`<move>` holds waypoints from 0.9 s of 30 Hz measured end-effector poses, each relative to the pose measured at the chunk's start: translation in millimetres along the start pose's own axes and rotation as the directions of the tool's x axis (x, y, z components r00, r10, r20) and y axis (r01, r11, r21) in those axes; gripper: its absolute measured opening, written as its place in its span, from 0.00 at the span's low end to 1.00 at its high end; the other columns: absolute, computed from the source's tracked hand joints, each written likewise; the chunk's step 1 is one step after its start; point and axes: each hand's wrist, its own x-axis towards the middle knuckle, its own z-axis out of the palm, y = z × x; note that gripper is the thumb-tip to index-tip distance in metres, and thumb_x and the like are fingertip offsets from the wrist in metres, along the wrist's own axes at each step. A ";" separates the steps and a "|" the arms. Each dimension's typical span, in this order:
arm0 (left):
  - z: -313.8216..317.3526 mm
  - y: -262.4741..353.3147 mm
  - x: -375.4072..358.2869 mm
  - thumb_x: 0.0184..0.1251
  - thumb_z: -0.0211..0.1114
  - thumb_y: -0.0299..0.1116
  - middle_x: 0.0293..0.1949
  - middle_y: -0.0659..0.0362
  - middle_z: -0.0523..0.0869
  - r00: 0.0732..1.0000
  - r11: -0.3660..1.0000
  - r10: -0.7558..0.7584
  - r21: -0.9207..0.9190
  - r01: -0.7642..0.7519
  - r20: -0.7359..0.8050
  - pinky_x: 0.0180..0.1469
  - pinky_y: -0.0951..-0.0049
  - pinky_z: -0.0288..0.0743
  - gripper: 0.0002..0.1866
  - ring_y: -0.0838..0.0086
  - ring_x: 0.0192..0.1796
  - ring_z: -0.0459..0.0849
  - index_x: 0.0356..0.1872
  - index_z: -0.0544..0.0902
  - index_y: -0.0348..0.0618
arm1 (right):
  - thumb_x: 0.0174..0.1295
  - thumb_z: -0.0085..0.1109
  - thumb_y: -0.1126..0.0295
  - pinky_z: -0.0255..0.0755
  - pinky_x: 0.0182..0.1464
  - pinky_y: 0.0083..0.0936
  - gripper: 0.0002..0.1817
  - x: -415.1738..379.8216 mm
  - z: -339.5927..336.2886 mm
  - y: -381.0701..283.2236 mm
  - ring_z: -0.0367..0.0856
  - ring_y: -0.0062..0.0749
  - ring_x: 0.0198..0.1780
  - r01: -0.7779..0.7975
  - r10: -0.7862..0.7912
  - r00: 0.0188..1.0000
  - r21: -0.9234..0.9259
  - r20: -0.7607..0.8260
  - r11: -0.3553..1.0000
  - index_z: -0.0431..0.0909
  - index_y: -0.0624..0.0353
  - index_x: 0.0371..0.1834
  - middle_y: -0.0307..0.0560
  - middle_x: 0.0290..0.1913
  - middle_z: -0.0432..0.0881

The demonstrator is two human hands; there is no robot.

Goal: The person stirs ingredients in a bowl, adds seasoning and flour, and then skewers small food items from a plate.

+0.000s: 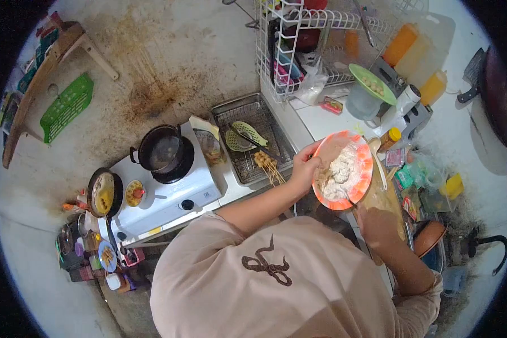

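Note:
My left hand (305, 170) grips the left rim of an orange and white bowl (367, 163), tilted, with white flour-like powder (343, 172) inside. Just below the bowl's lower right edge is my right hand (376, 225), closed, its fingers partly hidden; a thin dark piece shows between it and the rim, too small to name. Under and beside the bowl lies a wooden board (390, 204), with a light-coloured spoon (379, 163) near the bowl's right rim.
A white stove (169, 198) carries a black pot (161, 149), a pan (105, 193) and a small bowl (134, 193). Skewers (268, 168) and a green strainer (245, 136) rest on a metal tray (239, 105). A green plate (372, 84) and a dish rack (265, 62) stand behind.

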 end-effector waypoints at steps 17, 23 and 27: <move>-12.5 2.4 -14.5 0.33 0.46 0.20 0.43 0.51 0.77 0.994 0.998 -0.005 -0.062 -0.002 -0.106 0.50 0.71 0.69 0.30 0.67 0.46 0.76 0.48 0.71 0.30 | 0.53 0.47 0.71 0.68 0.21 0.31 0.08 5.5 16.4 26.8 0.76 0.36 0.21 0.387 -0.374 0.829 -0.057 -0.415 0.920 0.72 0.61 0.35 0.46 0.19 0.74; 12.6 22.9 -26.6 0.33 0.45 0.20 0.44 0.51 0.77 0.999 1.000 -0.019 -0.018 0.018 -0.044 0.50 0.72 0.69 0.30 0.67 0.47 0.76 0.48 0.71 0.31 | 0.53 0.45 0.72 0.69 0.22 0.30 0.10 8.5 23.1 16.3 0.76 0.37 0.20 0.397 -0.376 0.849 -0.020 -0.370 0.917 0.71 0.63 0.37 0.48 0.21 0.75; 10.5 9.9 -27.4 0.34 0.45 0.20 0.44 0.52 0.77 0.999 0.999 0.011 0.037 -0.010 -0.040 0.51 0.72 0.69 0.30 0.68 0.47 0.76 0.48 0.71 0.31 | 0.52 0.44 0.73 0.72 0.24 0.29 0.14 32.5 23.5 -1.8 0.79 0.36 0.24 0.285 -0.285 0.919 -0.040 -0.271 0.958 0.69 0.65 0.42 0.48 0.24 0.76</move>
